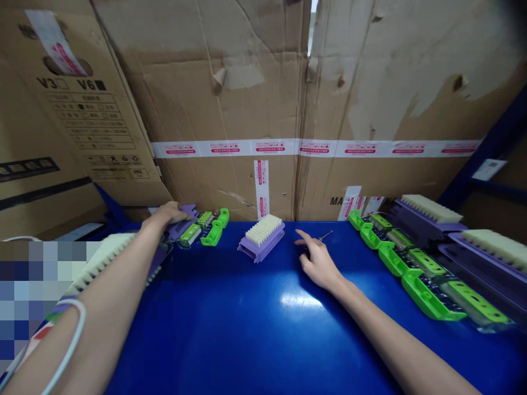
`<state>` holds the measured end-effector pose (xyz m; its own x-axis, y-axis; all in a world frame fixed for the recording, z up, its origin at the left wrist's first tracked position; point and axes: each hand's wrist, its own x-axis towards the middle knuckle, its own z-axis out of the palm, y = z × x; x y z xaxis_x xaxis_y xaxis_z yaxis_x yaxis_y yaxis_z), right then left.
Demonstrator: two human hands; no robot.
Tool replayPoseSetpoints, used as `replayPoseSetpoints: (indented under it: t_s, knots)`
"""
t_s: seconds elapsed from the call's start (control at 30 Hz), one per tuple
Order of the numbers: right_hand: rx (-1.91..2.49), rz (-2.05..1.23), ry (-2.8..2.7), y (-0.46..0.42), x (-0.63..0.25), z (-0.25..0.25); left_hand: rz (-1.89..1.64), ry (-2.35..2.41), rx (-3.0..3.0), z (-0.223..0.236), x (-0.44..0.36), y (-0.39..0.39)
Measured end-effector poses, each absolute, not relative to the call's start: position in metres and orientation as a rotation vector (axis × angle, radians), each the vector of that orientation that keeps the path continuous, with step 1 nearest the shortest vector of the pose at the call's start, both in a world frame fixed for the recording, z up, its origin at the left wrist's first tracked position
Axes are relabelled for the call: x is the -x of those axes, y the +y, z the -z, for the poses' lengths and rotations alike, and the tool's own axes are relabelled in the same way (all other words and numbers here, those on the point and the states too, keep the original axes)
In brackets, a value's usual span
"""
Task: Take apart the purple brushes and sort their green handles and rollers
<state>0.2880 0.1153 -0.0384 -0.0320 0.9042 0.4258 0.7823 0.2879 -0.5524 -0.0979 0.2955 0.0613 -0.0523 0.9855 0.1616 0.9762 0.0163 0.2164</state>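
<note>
At the left, my left hand (167,212) is closed on a purple slotted plastic piece (183,219) with clear and green parts beside it; its fingertips are partly hidden. My right hand (319,262) hovers near the middle of the blue table, index finger partly stretched. A thin screwdriver (326,235) sticks out behind that hand, and a bit of its dark handle shows between thumb and fingers. Between the hands lies a purple brush head (263,238) with cream bristles facing up, touched by neither hand.
Bright green curved covers (395,260) and clear parts with lime plates (426,261) line the right side, beside purple pieces with cream bristles (430,208). Another green cover (214,230) lies at the left. Cardboard (230,181) walls the back of the blue table (230,329).
</note>
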Motion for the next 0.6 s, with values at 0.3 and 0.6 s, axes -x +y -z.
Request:
replayPoseSetpoints:
  t_s: [0.3, 0.6]
  knots:
    - [1.523, -0.213, -1.837, 0.115, -0.289, 0.038, -0.196, 2.306, -1.994, -0.074, 0.086, 0.287]
    - [1.521, -0.2, -1.852, 0.116, -0.289, 0.04, -0.337, 2.227, -2.157, -0.068, 0.082, 0.284]
